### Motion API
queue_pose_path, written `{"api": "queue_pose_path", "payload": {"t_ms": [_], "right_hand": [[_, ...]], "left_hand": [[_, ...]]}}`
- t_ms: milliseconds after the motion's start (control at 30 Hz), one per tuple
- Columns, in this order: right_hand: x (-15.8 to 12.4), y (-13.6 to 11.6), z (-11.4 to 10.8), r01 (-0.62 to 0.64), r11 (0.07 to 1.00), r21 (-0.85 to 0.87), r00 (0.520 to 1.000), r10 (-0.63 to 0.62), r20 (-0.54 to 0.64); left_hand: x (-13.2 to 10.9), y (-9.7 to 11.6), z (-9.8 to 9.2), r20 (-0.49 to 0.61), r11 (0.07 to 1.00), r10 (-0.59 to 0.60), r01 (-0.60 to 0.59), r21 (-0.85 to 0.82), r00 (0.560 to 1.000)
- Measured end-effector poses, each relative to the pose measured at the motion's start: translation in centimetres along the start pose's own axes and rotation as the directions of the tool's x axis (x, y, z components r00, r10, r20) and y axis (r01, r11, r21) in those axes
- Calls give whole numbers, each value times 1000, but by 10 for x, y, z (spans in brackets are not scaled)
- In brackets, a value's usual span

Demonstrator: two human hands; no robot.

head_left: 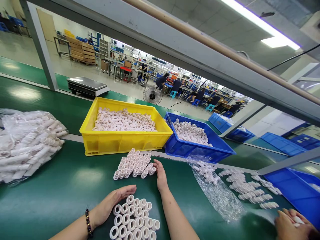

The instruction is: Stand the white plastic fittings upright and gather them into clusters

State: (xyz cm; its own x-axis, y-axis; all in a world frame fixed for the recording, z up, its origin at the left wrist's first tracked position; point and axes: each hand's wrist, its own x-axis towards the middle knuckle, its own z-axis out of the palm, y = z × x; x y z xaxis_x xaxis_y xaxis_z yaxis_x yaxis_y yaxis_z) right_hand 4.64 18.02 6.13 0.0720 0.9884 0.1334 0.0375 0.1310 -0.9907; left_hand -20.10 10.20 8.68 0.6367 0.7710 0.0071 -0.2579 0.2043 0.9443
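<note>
My left hand (pixel 112 201), a beaded bracelet on its wrist, lies with fingers stretched out along the upper left edge of a near group of white ring-ended fittings (pixel 135 220). Its fingers hold nothing. My right hand (pixel 160 175) has its fingers extended, the tips against the right side of a second group of white fittings (pixel 135 163), farther up the green table (pixel 82 200). Behind that group stands a yellow bin (pixel 125 141) full of white parts. Beside it is a blue bin (pixel 200 153) with more white parts.
A clear bag of white tubes (pixel 30 146) lies at the left. At the right are bubble wrap (pixel 225 203), rows of white fittings (pixel 245 186) and another person's hands (pixel 292 221) holding a white part. A scale (pixel 86 85) stands behind; a metal frame (pixel 41 46) crosses above.
</note>
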Motion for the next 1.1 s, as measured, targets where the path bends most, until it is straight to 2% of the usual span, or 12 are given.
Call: {"api": "queue_pose_path", "payload": {"t_ms": [233, 433, 533, 767, 900, 1000, 1100], "right_hand": [[-4, -1, -1, -8, 1000, 9, 997, 8, 81], [-9, -9, -2, -10, 999, -48, 998, 13, 65], [-11, -11, -4, -5, 1000, -20, 997, 7, 81], [-18, -14, -12, -173, 982, 82, 979, 161, 127], [-30, -19, -13, -224, 968, 113, 969, 209, 129], [-44, -24, -11, -256, 956, 140, 955, 228, 192], [-58, -29, -11, -298, 941, 158, 922, 241, 304]], "left_hand": [[0, -4, -2, 1, 1000, 13, -13, -1, 1000], [-1, -3, -2, -1, 1000, 7, -7, 5, 1000], [-1, -3, -2, -2, 1000, 12, -12, -2, 1000], [0, -4, -4, -4, 1000, 22, -22, -18, 1000], [0, -2, -4, -5, 999, 19, -19, -30, 1000], [0, -1, -3, -12, 999, 20, -20, -34, 1000], [1, -1, -3, -14, 999, 20, -21, -35, 1000]]}}
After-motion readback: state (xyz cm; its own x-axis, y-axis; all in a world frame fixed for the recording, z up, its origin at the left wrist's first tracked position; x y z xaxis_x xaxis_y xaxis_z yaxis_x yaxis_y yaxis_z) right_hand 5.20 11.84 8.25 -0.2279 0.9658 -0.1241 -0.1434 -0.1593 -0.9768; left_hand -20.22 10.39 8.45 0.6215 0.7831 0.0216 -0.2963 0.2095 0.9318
